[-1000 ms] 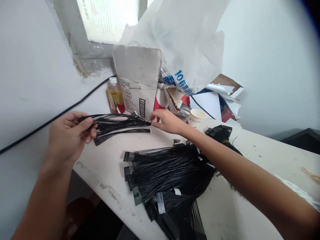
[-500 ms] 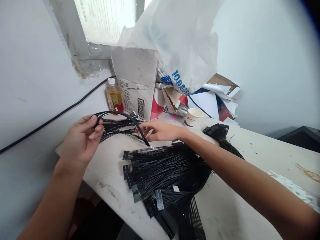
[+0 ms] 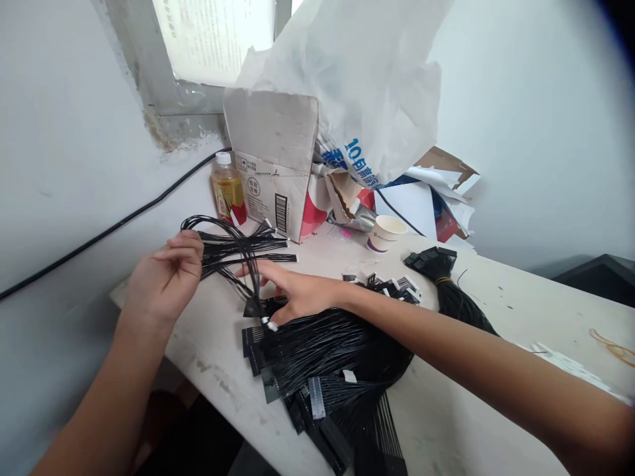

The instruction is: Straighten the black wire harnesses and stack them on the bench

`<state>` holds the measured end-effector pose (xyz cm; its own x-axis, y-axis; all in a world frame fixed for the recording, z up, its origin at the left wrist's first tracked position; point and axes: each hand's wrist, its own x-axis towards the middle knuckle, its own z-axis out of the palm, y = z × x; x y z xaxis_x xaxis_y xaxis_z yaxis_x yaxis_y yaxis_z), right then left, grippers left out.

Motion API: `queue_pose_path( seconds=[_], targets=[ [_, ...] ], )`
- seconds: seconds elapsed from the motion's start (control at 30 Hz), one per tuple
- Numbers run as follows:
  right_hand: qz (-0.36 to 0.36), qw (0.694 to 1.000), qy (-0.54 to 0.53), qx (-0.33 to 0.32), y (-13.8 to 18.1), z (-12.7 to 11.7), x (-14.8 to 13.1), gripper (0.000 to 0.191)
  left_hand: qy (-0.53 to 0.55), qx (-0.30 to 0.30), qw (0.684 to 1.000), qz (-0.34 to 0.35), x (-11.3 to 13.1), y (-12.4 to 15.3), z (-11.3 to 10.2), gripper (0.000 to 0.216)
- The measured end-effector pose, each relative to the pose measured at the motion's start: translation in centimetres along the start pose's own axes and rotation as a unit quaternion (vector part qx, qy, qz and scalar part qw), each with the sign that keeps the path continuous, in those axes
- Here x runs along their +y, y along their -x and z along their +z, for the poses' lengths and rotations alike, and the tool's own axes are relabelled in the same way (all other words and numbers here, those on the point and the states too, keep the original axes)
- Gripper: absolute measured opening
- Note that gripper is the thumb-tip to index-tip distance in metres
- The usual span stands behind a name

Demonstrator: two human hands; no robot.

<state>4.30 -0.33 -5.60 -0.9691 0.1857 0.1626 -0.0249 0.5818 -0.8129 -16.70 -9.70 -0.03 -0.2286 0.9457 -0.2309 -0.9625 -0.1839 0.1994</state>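
Observation:
My left hand (image 3: 171, 277) is closed, its fingers pinching a bunch of thin black cables (image 3: 223, 221). From that grip the cables arch up and over to the right, then hang down to small white connectors. My right hand (image 3: 295, 287) reaches in from the right with thumb and fingers apart. Its fingertips are beside the hanging cables and its thumb is near the white connectors (image 3: 268, 324). Below it lies a large pile of black wire harnesses (image 3: 342, 350) with black connector housings on their left ends. More black cables with white ends (image 3: 248, 254) lie behind the hands.
A drink bottle (image 3: 228, 188) and a cardboard box (image 3: 272, 172) stand at the back, with a white plastic bag (image 3: 367, 86) above. Right of them are a paper cup (image 3: 387, 233) and a tied cable bundle (image 3: 444, 277). The table's front edge (image 3: 213, 390) runs at lower left.
My right hand has moved left and toward me, over the harness pile. The free end of the arched cables has swung left and down; my left hand still grips them.

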Motion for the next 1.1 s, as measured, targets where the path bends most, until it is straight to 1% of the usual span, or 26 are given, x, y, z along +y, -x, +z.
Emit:
queue_pose_path(
  seconds=[0.03,0.07,0.17,0.2,0.23,0.27,0.3,0.33,0.37,0.43,0.47,0.5,0.57,0.6,0.67,0.7,0.77,0.83,0.93,0.97,1.0,1.03,1.1],
  targets=[
    [-0.007,1.000,0.004,0.029,-0.2,0.3,0.0,0.084,-0.008,-0.003,1.000,-0.003,0.0,0.1,0.0,0.031],
    [-0.015,0.998,0.004,0.057,-0.4,0.5,0.0,0.074,-0.021,-0.006,1.000,-0.004,0.1,0.1,0.0,0.031],
    [-0.036,0.993,-0.031,0.110,-0.8,0.0,-0.3,0.026,-0.069,-0.020,0.997,0.015,0.8,0.3,-0.1,0.035],
    [-0.040,0.988,-0.067,0.133,-0.7,-0.4,-0.5,0.018,-0.083,-0.028,0.996,0.025,1.3,0.3,-0.2,0.035],
    [-0.042,0.978,-0.116,0.167,-0.6,-0.9,-0.8,0.018,-0.091,-0.035,0.995,0.031,1.8,0.4,-0.3,0.035],
    [-0.044,0.961,-0.172,0.213,-0.5,-1.4,-1.2,0.022,-0.102,-0.044,0.993,0.036,2.3,0.4,-0.3,0.033],
    [-0.047,0.939,-0.223,0.257,-0.3,-2.0,-1.5,0.026,-0.127,-0.054,0.990,0.044,2.8,0.4,-0.3,0.032],
    [-0.047,0.924,-0.254,0.283,-0.1,-2.5,-1.9,0.030,-0.174,-0.058,0.981,0.062,3.3,0.3,-0.3,0.031],
    [-0.046,0.922,-0.260,0.284,0.2,-3.0,-2.3,0.032,-0.236,-0.056,0.966,0.090,3.6,0.3,-0.3,0.030],
    [-0.045,0.938,-0.233,0.253,0.6,-3.7,-2.9,0.035,-0.357,-0.037,0.920,0.157,4.0,0.1,-0.2,0.026],
    [-0.046,0.942,-0.218,0.253,0.7,-4.0,-3.2,0.035,-0.399,-0.031,0.899,0.179,3.9,0.0,-0.1,0.023],
    [-0.045,0.942,-0.204,0.263,0.8,-4.2,-3.3,0.035,-0.421,-0.034,0.888,0.181,3.8,-0.1,0.0,0.021],
    [-0.036,0.938,-0.185,0.289,1.0,-4.7,-3.3,0.036,-0.452,-0.047,0.876,0.162,3.5,-0.1,0.0,0.018],
    [-0.030,0.937,-0.182,0.296,1.0,-5.0,-3.2,0.038,-0.477,-0.050,0.864,0.150,3.3,-0.1,0.0,0.017],
    [-0.035,0.928,-0.194,0.315,1.2,-5.5,-2.8,0.040,-0.527,-0.032,0.834,0.161,3.2,0.2,0.0,0.015],
    [-0.045,0.916,-0.211,0.337,1.2,-5.8,-2.6,0.041,-0.529,-0.036,0.834,0.152,3.2,0.3,-0.1,0.015],
    [-0.069,0.883,-0.247,0.393,1.3,-6.3,-2.4,0.037,-0.440,-0.104,0.885,0.116,3.5,0.6,-0.1,0.022],
    [-0.081,0.854,-0.284,0.428,1.0,-6.6,-2.3,0.029,-0.340,-0.150,0.924,0.095,3.9,0.8,-0.2,0.036],
    [-0.072,0.793,-0.380,0.471,-0.3,-6.4,-2.1,0.018,-0.258,-0.158,0.950,0.075,4.2,0.8,-0.3,0.042],
    [-0.049,0.780,-0.409,0.470,-0.8,-6.2,-2.0,0.018,-0.242,-0.156,0.955,0.067,4.2,0.7,-0.4,0.042],
    [-0.007,0.776,-0.433,0.458,-1.2,-6.0,-1.8,0.017,-0.230,-0.152,0.959,0.062,4.1,0.6,-0.4,0.041],
    [0.055,0.782,-0.446,0.433,-1.5,-5.7,-1.6,0.014,-0.230,-0.145,0.960,0.061,3.9,0.6,-0.5,0.041],
    [0.201,0.805,-0.425,0.362,-1.6,-5.2,-1.1,0.005,-0.279,-0.113,0.951,0.073,3.4,0.4,-0.5,0.043]
  ],
)
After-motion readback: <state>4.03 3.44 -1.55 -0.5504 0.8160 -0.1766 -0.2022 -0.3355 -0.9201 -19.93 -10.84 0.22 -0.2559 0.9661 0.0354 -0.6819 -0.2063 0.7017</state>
